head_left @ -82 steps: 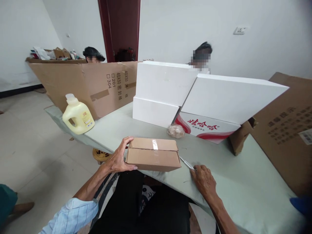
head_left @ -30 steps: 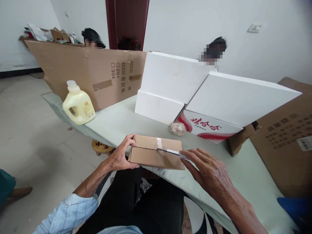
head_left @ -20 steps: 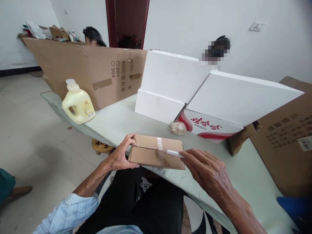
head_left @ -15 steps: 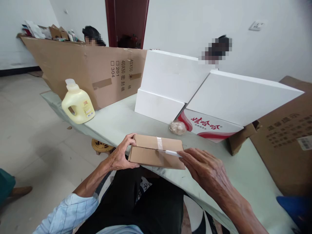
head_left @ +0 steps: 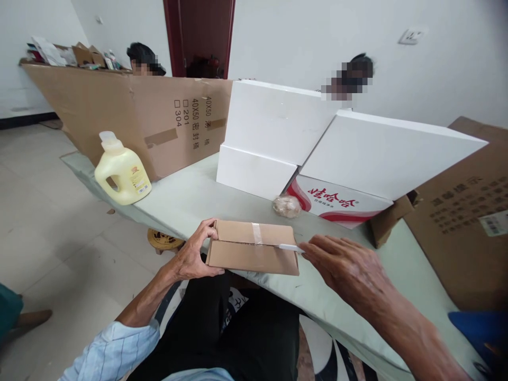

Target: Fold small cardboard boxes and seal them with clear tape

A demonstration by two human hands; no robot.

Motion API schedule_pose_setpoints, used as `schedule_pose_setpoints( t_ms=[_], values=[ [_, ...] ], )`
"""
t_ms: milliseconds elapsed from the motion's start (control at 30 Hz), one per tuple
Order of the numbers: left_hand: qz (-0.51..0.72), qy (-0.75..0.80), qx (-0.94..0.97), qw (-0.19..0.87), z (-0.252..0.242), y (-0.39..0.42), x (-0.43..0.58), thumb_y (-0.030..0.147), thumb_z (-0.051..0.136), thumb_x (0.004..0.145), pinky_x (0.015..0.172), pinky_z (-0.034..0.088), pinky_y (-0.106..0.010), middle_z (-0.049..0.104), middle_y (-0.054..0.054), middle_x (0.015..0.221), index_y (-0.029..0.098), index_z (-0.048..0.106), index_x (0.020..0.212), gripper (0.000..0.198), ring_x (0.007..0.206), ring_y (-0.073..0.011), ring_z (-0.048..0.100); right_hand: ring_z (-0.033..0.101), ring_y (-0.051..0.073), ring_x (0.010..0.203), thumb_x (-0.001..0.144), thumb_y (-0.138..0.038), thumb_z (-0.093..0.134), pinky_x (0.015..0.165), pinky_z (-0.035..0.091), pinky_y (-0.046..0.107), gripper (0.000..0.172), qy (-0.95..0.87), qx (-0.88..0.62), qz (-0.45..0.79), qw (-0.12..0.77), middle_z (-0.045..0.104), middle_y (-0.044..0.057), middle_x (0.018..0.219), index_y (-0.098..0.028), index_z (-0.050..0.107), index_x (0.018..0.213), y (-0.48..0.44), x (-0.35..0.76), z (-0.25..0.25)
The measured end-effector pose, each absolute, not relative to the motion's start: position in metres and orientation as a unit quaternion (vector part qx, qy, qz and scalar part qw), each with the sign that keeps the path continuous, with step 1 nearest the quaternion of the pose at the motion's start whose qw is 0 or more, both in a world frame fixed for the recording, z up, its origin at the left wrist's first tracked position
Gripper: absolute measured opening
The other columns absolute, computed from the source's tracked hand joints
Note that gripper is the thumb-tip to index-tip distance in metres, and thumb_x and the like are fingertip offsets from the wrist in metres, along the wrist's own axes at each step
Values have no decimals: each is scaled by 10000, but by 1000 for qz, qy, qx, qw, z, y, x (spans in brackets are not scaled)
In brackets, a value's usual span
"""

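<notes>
A small brown cardboard box (head_left: 246,256) lies near the table's front edge, a strip of clear tape (head_left: 257,233) across its middle seam. My left hand (head_left: 198,248) grips the box's left end, thumb on the near side and fingers at the far corner. Between the thumb and fingers of my right hand (head_left: 341,267) is a slim white utility knife (head_left: 291,247). Its tip lies along the seam at the right part of the box, just right of the tape. Most of its handle is hidden in my fingers.
A yellow detergent jug (head_left: 123,172) stands on the left of the table (head_left: 182,198). White boxes (head_left: 273,121) and a large cardboard panel (head_left: 138,116) form a barrier behind. A crumpled ball of clear plastic (head_left: 286,205) lies before them. Two people's heads show beyond.
My right hand has drawn the utility knife to the right along the seam, away from the tape. My left hand keeps its grip on the box. The view has shifted slightly.
</notes>
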State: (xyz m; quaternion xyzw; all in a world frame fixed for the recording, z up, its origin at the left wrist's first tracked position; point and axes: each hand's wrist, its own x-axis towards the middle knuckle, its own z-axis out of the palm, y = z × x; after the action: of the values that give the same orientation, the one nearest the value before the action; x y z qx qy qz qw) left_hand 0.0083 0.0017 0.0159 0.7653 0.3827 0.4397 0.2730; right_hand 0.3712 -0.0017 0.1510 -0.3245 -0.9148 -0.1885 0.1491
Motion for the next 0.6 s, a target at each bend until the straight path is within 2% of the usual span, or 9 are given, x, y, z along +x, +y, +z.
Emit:
schedule_pose_setpoints(
  t_ms=[67, 133, 167, 233, 300, 367, 433, 500, 600],
  values=[
    [440, 383, 763, 277, 16, 1, 9, 183, 918, 621, 1216, 418, -512, 429, -201, 1607, 248, 473, 1156, 699, 1511, -361, 458, 660, 186, 730, 1096, -261, 536, 651, 439, 328, 191, -909, -333, -144, 206, 741, 47, 918, -251, 725, 1126, 0, 392, 146],
    [439, 380, 764, 281, 16, 1, 9, 175, 917, 629, 1226, 409, -520, 410, -199, 1628, 253, 470, 1172, 708, 1529, -362, 442, 721, 218, 884, 1077, -314, 599, 759, 522, 338, 212, -875, -371, -116, 288, 767, 65, 1084, -267, 707, 1253, 4, 417, 128],
    [437, 379, 765, 284, 16, 1, 9, 173, 918, 635, 1228, 407, -521, 398, -199, 1640, 255, 469, 1180, 711, 1538, -364, 434, 725, 226, 902, 1070, -320, 612, 783, 537, 345, 228, -843, -405, -123, 330, 768, 64, 1095, -270, 702, 1274, 8, 430, 111],
    [430, 376, 769, 287, 16, 1, 8, 179, 923, 648, 1228, 411, -524, 372, -204, 1665, 258, 470, 1197, 716, 1555, -370, 421, 708, 217, 811, 1075, -356, 595, 708, 533, 335, 214, -796, -465, -156, 355, 765, 53, 1015, -258, 721, 1217, 15, 455, 67],
    [426, 375, 772, 287, 16, 2, 8, 189, 930, 655, 1225, 416, -528, 355, -213, 1678, 258, 472, 1208, 721, 1564, -380, 416, 682, 216, 740, 1094, -389, 521, 618, 506, 318, 269, -776, -490, -210, 337, 755, 57, 935, -232, 738, 1120, 21, 474, 14],
    [421, 374, 776, 284, 17, 2, 8, 201, 931, 667, 1220, 421, -532, 348, -221, 1681, 256, 475, 1217, 717, 1573, -386, 407, 675, 230, 744, 1096, -370, 479, 600, 502, 315, 298, -773, -487, -246, 323, 733, 53, 864, -231, 732, 1023, 25, 486, -33],
    [416, 373, 781, 279, 18, 2, 8, 211, 934, 667, 1212, 431, -533, 350, -228, 1679, 255, 470, 1219, 723, 1577, -390, 402, 648, 237, 727, 1082, -347, 483, 616, 505, 332, 270, -772, -483, -259, 323, 708, 40, 827, -241, 721, 1007, 26, 489, -61],
    [412, 375, 785, 272, 20, 2, 8, 210, 942, 648, 1211, 433, -533, 356, -231, 1675, 256, 463, 1214, 742, 1578, -392, 401, 640, 250, 764, 1069, -346, 505, 669, 520, 364, 237, -760, -480, -255, 355, 703, 46, 863, -245, 720, 1064, 25, 481, -63],
    [407, 383, 786, 263, 23, 3, 7, 198, 950, 623, 1225, 416, -541, 362, -220, 1673, 261, 451, 1202, 766, 1569, -387, 411, 662, 271, 930, 1050, -308, 566, 814, 541, 422, 223, -732, -475, -206, 442, 717, 89, 1025, -232, 707, 1206, 17, 446, -29]
  ],
)
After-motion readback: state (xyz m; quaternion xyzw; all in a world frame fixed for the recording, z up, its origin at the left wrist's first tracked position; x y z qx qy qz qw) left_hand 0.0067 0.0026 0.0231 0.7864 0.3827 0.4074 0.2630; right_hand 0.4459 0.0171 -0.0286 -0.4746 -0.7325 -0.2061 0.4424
